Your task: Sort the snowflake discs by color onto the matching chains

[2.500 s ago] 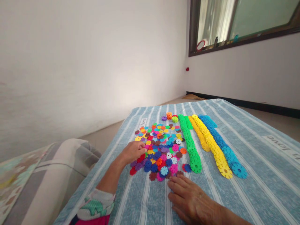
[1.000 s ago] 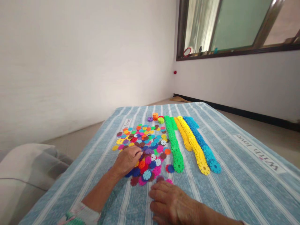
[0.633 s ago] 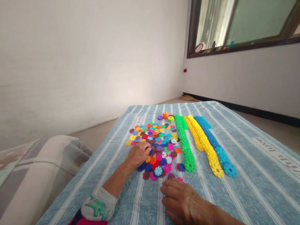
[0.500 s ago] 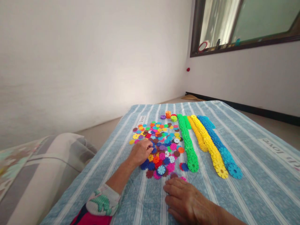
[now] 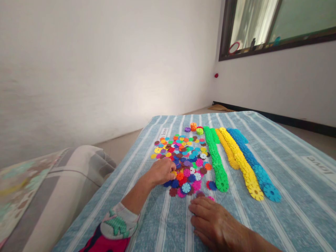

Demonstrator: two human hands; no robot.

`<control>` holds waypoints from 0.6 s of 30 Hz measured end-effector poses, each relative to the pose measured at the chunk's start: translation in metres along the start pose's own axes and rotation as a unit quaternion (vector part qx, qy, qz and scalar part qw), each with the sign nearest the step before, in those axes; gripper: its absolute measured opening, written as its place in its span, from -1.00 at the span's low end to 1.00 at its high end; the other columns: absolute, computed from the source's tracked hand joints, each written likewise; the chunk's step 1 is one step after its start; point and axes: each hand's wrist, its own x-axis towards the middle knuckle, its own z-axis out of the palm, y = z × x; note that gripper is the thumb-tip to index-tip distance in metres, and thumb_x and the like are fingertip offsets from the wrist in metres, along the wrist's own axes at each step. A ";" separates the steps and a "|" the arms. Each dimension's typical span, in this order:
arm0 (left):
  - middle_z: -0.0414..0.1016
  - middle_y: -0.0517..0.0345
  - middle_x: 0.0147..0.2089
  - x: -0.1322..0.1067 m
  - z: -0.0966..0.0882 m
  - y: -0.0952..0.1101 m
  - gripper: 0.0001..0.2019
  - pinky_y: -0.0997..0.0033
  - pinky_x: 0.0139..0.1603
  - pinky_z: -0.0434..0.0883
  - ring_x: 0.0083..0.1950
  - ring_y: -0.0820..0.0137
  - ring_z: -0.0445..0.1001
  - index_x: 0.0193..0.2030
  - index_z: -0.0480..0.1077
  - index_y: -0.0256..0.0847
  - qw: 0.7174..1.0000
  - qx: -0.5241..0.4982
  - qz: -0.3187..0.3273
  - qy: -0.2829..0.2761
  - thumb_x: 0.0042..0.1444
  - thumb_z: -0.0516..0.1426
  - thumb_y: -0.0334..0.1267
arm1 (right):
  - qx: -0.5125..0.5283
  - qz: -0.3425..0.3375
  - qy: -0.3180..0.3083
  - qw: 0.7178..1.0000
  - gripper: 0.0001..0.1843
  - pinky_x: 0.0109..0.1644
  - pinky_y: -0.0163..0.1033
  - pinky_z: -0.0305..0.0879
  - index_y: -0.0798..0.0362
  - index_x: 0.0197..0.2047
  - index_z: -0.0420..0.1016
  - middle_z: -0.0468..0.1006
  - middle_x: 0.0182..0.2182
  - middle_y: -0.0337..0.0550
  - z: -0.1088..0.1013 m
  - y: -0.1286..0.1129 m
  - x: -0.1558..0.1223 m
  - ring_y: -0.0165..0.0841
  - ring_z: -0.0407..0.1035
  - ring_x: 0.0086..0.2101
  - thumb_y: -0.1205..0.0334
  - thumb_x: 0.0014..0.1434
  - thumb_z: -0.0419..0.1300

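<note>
- Left hand point(image 5: 162, 170) curls at one disc pile point(image 5: 187, 163); grip hidden, cannot tell.
- Right hand point(image 5: 214, 221) lies palm down; cannot tell its grip.
- One orange stack point(image 5: 193, 127).

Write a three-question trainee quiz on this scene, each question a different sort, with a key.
1. Which hand reaches farther forward over the loose mixed discs?
2. True or false: the long yellow row lies between the long green row and the long blue row.
3. Fill in: the tallest stack beyond the loose mixed discs is ____ in colour.

Key: 1. The left hand. 2. True. 3. Orange.
</note>
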 end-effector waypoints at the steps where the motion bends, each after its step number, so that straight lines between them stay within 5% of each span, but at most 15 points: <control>1: 0.45 0.18 -0.41 0.000 0.000 0.000 -0.92 0.43 -0.41 0.06 -0.34 0.39 0.35 -0.45 0.47 -0.17 1.000 -0.003 -0.002 -0.001 -0.12 0.17 -0.26 | 0.001 0.000 0.001 1.000 -0.85 0.05 -0.13 0.32 0.09 -0.38 0.35 0.49 -0.25 -0.09 0.000 0.000 0.000 -0.27 0.36 -0.15 0.37 0.24 0.05; 18: 0.34 0.28 -0.55 0.007 0.008 -0.006 -0.95 0.49 -0.44 0.15 -0.47 0.47 0.31 -0.54 0.29 -0.22 0.978 -0.202 0.003 0.062 -0.15 0.10 -0.33 | 0.001 -0.006 0.011 1.000 -0.89 0.05 -0.11 0.31 0.09 -0.36 0.36 0.49 -0.24 -0.08 -0.001 0.000 0.000 -0.24 0.36 -0.12 0.35 0.22 0.08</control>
